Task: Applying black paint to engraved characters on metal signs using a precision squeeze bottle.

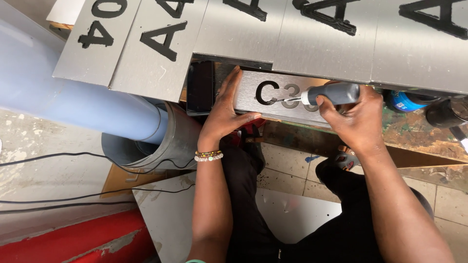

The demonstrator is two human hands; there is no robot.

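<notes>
A small brushed-metal plate [273,104] with cut-out characters lies on the workbench edge. My left hand [225,109] presses flat on its left end, fingers together, holding it down. My right hand [353,119] grips a grey-handled hand tool [331,93], whose metal tip touches the plate at the cut-out characters. Beaded bracelets circle my left wrist.
Several larger metal plates [156,48] with black stencilled characters lie across the bench behind. A dark phone [200,87] rests left of the small plate. A blue-grey pipe [73,102] runs into a grey pipe [170,141] at left. Cables [58,197] cross the floor; a metal sheet [165,219] lies below.
</notes>
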